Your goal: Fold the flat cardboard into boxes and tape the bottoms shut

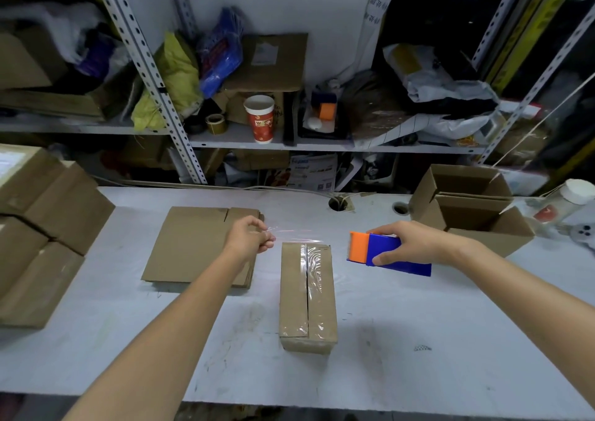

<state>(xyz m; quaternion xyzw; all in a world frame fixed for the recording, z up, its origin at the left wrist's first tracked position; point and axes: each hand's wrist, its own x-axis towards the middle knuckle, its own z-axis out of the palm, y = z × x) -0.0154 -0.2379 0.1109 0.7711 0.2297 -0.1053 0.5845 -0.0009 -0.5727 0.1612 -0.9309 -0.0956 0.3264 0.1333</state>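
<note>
White table [418,308] carries the box [307,295] at centre, seam up, clear tape [314,269] wrinkled along it. At 11 o'clock of the box, left hand [249,235] fingers pinch a loose tape strand [289,234]. At 1 o'clock, right hand [407,242] fingers grip the dispenser [383,251]. Flat cardboard [193,243] lies at 10 o'clock. Hazard: slack strand may self-adhere or bond crooked, weakening the seam.

The rectangular cardboard box [307,295] is plain brown under a clear glossy tape strip [315,279]. The plastic tape dispenser [386,253] is blue with an orange head. The table [434,324] is pale grey, with dark scuffs.
</note>
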